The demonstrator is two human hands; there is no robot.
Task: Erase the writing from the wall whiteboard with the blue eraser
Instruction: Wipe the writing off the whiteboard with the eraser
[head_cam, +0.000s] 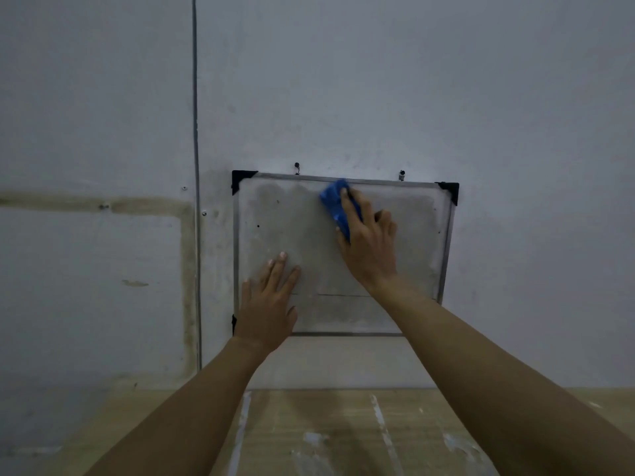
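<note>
Left hand: we laid it flat, fingers spread, gripping nothing, on the whiteboard's lower left.
Blue eraser: near the top edge, long axis tilted, upper end up-left.
Right hand: we pressed it closed over the eraser.

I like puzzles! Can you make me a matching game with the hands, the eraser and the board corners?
Things:
1. left hand
2. right hand
3. eraser
4. board corners

Descriptions:
A. black
B. blue, near the top edge of the board
C. flat on the board, lower left
D. gripping the eraser

Pairs: 1-C, 2-D, 3-B, 4-A
</note>
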